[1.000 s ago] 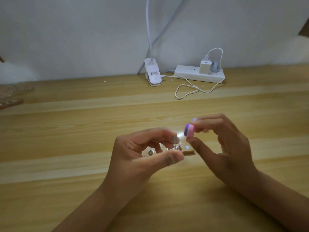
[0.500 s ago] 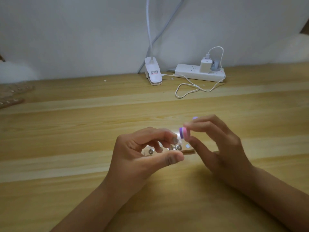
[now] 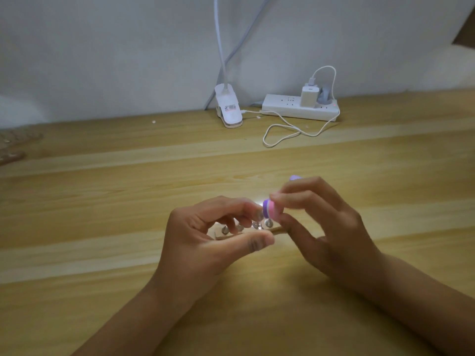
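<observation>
The pink and purple disc (image 3: 270, 210) is pinched edge-on between the thumb and forefinger of your right hand (image 3: 331, 227). It sits just off the fingertips of your left hand (image 3: 210, 240), which curl round what looks like a small metal disc (image 3: 259, 214). A bright glint shows where the two meet. Bring the faces together squarely, I'd judge, with both wrists kept low. Under your left fingers, on the bench (image 3: 102, 201), lies a clear strip of metal studs (image 3: 239, 228); mind you don't knock it. A purple piece (image 3: 295, 178) peeks out beyond your right knuckles.
</observation>
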{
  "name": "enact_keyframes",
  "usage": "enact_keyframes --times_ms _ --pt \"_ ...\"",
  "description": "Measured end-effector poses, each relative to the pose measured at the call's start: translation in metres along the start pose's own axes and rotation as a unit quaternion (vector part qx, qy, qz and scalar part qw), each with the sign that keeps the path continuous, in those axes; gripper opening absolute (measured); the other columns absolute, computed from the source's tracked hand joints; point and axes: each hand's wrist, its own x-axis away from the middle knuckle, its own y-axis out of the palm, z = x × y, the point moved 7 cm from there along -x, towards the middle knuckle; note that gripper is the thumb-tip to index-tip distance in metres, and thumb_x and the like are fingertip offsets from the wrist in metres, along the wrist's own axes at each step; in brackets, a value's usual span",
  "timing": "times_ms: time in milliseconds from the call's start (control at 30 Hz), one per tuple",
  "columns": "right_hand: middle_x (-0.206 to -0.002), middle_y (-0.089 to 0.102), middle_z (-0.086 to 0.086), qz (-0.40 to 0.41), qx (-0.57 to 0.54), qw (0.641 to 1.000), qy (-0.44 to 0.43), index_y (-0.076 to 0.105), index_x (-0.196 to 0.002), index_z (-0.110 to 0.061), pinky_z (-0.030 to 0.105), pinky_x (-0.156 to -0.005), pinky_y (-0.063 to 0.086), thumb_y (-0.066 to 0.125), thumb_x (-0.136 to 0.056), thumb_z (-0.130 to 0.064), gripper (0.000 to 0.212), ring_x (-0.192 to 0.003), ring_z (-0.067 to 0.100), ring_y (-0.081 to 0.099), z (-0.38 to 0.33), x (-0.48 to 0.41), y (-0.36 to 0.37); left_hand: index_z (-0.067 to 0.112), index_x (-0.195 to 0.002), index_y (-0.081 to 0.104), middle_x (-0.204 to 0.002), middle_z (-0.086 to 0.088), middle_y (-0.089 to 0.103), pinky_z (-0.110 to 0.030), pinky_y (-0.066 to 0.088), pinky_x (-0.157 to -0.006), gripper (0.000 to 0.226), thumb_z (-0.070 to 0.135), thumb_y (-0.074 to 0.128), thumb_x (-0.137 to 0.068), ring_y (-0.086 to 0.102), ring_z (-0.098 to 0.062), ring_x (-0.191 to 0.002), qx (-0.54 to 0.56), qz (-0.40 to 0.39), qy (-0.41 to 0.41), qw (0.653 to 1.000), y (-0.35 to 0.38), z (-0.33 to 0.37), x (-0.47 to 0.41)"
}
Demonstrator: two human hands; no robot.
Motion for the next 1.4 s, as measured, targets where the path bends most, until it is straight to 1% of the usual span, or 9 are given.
enact_keyframes --times_ms 100,233,367,500,600,833,1000,1167,1400 --pt "-0.105 0.062 0.006 0.032 -0.012 0.999 -0.010 0.067 -0.111 -0.006 0.027 -0.090 0.052 0.068 -0.091 -0.003 0.020 -0.102 0.012 0.062 -0.005 -0.003 -0.006 0.013 -0.085 0.077 -0.082 -0.005 0.074 -0.031 0.050 -0.063 0.028 0.025 0.087 -0.062 0.062 -0.019 -0.070 0.009 0.003 -0.004 1.000 0.000 0.002 -0.001" --pt "-0.101 0.064 0.013 -0.011 -0.007 1.000 0.001 0.069 -0.105 0.000 0.038 -0.090 0.053 0.068 -0.091 0.001 0.014 -0.096 0.021 0.063 0.000 0.001 0.002 0.013 -0.086 0.078 -0.082 -0.006 0.073 -0.033 0.051 -0.063 0.028 0.024 0.087 -0.062 0.063 -0.021 -0.071 0.015 0.001 -0.004 1.000 0.000 0.002 0.000" --pt "-0.106 0.062 0.005 0.028 -0.027 0.999 -0.009 0.065 -0.111 -0.006 0.023 -0.090 0.049 0.069 -0.090 0.002 0.023 -0.104 0.012 0.061 -0.005 -0.002 -0.005 0.013 -0.086 0.078 -0.081 -0.005 0.074 -0.029 0.049 -0.062 0.028 0.023 0.087 -0.062 0.063 -0.019 -0.071 0.025 -0.005 -0.008 1.000 0.002 0.002 0.000" --pt "-0.104 0.062 0.011 -0.011 -0.006 1.000 -0.016 0.065 -0.109 -0.001 0.034 -0.090 0.052 0.064 -0.093 0.000 0.017 -0.100 0.018 0.061 0.000 0.003 0.001 0.015 -0.087 0.078 -0.080 -0.002 0.073 -0.025 0.049 -0.063 0.027 0.020 0.086 -0.062 0.062 -0.015 -0.070 0.046 -0.011 -0.010 0.999 0.002 0.000 0.000" --pt "-0.107 0.060 0.005 0.019 -0.011 1.000 0.001 0.064 -0.113 -0.006 0.020 -0.091 0.048 0.065 -0.092 0.000 0.021 -0.107 0.008 0.060 0.002 -0.001 -0.005 0.013 -0.087 0.077 -0.081 -0.005 0.074 -0.026 0.050 -0.064 0.028 0.020 0.086 -0.061 0.063 -0.015 -0.071 0.073 0.001 -0.019 0.997 -0.002 0.000 -0.001" --pt "-0.106 0.059 0.001 0.027 -0.010 0.999 0.024 0.064 -0.107 -0.006 0.016 -0.089 0.045 0.068 -0.090 0.001 0.019 -0.105 0.002 0.059 0.007 -0.001 -0.008 0.012 -0.087 0.077 -0.084 -0.003 0.074 -0.025 0.052 -0.068 0.027 0.019 0.085 -0.062 0.063 -0.014 -0.074 0.120 -0.006 -0.036 0.992 0.000 0.001 0.002" --pt "-0.108 0.058 0.003 -0.002 -0.008 1.000 -0.010 0.058 -0.111 -0.014 0.025 -0.093 0.049 0.063 -0.093 -0.002 0.022 -0.103 0.011 0.059 -0.002 0.002 0.001 0.013 -0.086 0.079 -0.083 -0.005 0.074 -0.027 0.055 -0.069 0.028 0.021 0.087 -0.060 0.065 -0.015 -0.075 0.197 -0.015 -0.078 0.977 0.003 -0.006 0.002" --pt "-0.106 0.056 -0.005 0.030 0.012 0.999 0.012 0.059 -0.113 -0.012 0.009 -0.093 0.038 0.064 -0.092 0.001 0.025 -0.107 -0.005 0.053 0.006 -0.005 -0.008 0.015 -0.093 0.078 -0.088 -0.004 0.075 -0.021 0.054 -0.069 0.024 0.015 0.083 -0.069 0.068 -0.011 -0.077 0.236 -0.012 -0.094 0.967 0.003 -0.008 -0.001" --pt "-0.106 0.058 -0.007 0.028 0.017 0.999 0.039 0.058 -0.114 -0.014 0.017 -0.090 0.045 0.066 -0.092 0.000 0.027 -0.097 0.006 0.058 0.018 -0.004 -0.015 0.010 -0.111 0.069 -0.091 -0.006 0.074 -0.022 0.053 -0.068 0.024 0.006 0.059 -0.090 0.065 -0.012 -0.071 0.121 0.005 -0.084 0.989 0.001 -0.017 -0.001"
